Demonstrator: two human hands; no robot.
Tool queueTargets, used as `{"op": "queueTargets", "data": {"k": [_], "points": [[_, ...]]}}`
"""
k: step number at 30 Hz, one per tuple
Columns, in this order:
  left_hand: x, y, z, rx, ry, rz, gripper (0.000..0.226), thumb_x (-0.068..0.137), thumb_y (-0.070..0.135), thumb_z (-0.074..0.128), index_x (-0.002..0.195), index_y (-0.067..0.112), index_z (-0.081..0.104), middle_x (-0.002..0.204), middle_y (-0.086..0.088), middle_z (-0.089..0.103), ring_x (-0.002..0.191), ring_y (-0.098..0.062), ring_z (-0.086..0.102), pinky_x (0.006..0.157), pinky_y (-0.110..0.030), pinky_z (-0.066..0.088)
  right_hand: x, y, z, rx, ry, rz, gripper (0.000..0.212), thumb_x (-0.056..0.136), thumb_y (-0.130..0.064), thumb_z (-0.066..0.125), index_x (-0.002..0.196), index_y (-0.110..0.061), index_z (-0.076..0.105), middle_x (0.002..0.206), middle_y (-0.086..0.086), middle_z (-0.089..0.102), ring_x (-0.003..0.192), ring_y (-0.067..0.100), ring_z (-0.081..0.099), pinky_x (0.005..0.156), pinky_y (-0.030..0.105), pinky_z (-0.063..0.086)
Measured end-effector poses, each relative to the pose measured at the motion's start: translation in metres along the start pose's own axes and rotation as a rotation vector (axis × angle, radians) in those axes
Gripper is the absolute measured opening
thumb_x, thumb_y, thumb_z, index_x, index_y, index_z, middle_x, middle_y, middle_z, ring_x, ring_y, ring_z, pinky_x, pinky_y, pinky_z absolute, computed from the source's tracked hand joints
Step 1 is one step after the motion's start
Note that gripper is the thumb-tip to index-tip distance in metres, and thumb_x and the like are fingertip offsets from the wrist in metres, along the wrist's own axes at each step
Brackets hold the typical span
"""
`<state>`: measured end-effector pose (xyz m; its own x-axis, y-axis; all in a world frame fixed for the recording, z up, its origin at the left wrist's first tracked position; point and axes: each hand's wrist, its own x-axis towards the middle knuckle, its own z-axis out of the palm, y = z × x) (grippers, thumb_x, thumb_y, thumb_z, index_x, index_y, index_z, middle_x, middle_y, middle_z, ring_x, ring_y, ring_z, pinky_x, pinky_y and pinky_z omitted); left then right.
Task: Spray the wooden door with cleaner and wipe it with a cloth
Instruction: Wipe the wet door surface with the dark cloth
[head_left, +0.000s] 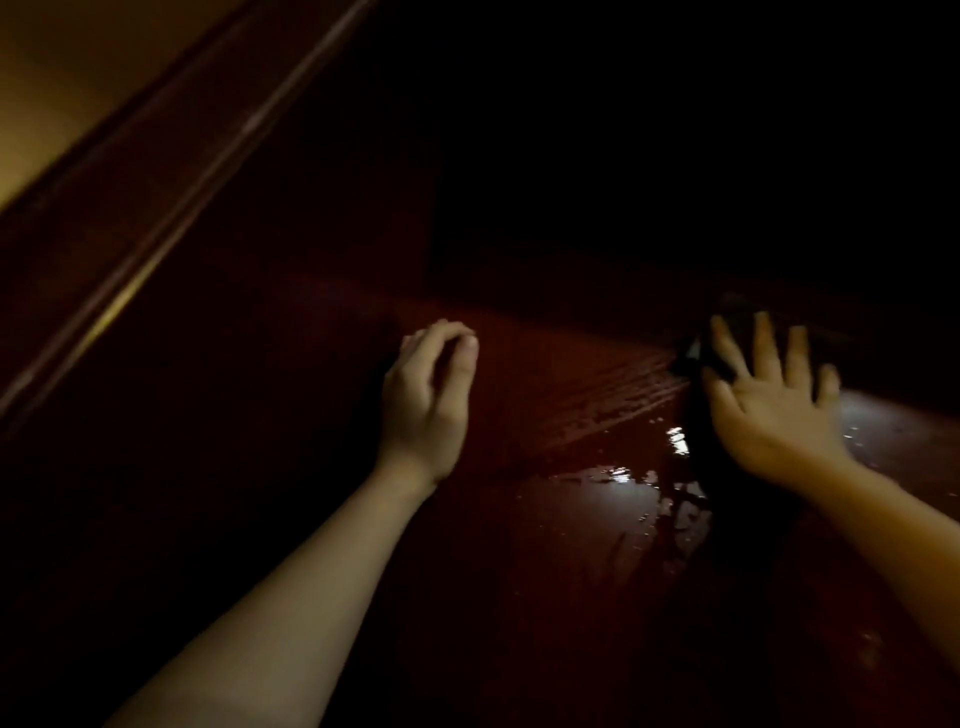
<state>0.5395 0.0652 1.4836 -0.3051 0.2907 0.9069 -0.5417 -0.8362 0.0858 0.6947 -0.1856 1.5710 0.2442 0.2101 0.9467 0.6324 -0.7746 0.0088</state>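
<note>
The dark reddish wooden door (571, 374) fills most of the dim head view, its surface wet and glistening with streaks near the middle right. My right hand (774, 400) lies flat with fingers spread, pressing a dark cloth (696, 358) against the door; the cloth shows above and to the left of the fingers. My left hand (431, 384) hovers at the door to the left, fingers loosely curled and holding nothing. No spray bottle is visible.
The door frame moulding (171, 208) runs diagonally across the upper left, with a yellowish wall (57, 83) beyond it. The upper right of the view is too dark to make out.
</note>
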Motion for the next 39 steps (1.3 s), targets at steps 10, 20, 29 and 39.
{"op": "queueTargets", "data": {"k": [10,20,29,39], "points": [[0.006,0.007,0.019,-0.026,0.005,0.014,0.054,0.098,0.060,0.034,0.136,0.032,0.059,0.141,0.012,0.054,0.129,0.005,0.049,0.105,-0.015,0.039,0.018,-0.134,0.007,-0.129,0.012,-0.614,0.059,0.107,-0.053,0.014,0.159,-0.047,-0.012,0.171,-0.004,-0.020,0.155,0.026,-0.024,0.124,0.055,-0.014],[0.055,0.012,0.089,0.809,-0.314,0.231,0.083,0.091,0.072,-0.009,0.162,0.039,0.017,0.175,0.001,0.008,0.161,-0.014,-0.003,0.129,-0.049,-0.010,0.061,0.028,-0.017,0.030,0.017,-0.015,0.057,0.109,-0.050,0.015,0.159,-0.048,-0.010,0.170,-0.005,-0.022,0.155,0.024,-0.024,0.125,0.051,-0.014],[0.049,0.021,0.082,0.548,-0.291,0.168,0.085,0.086,0.075,-0.003,0.163,0.042,0.013,0.175,0.008,0.006,0.159,-0.009,0.012,0.130,-0.039,-0.009,0.054,-0.087,-0.006,-0.117,0.004,-0.438,0.059,0.110,-0.045,0.020,0.159,-0.047,-0.012,0.169,-0.006,-0.024,0.155,0.025,-0.026,0.125,0.054,-0.011],[0.045,0.072,0.177,0.687,-0.524,0.237,0.078,0.093,0.064,-0.002,0.164,0.037,0.017,0.175,0.003,0.002,0.161,-0.017,-0.005,0.128,-0.056,-0.010,0.035,0.129,-0.028,-0.016,0.000,0.014,0.059,0.110,-0.046,0.018,0.160,-0.042,-0.012,0.168,-0.008,-0.024,0.155,0.018,-0.024,0.125,0.046,-0.013]]}}
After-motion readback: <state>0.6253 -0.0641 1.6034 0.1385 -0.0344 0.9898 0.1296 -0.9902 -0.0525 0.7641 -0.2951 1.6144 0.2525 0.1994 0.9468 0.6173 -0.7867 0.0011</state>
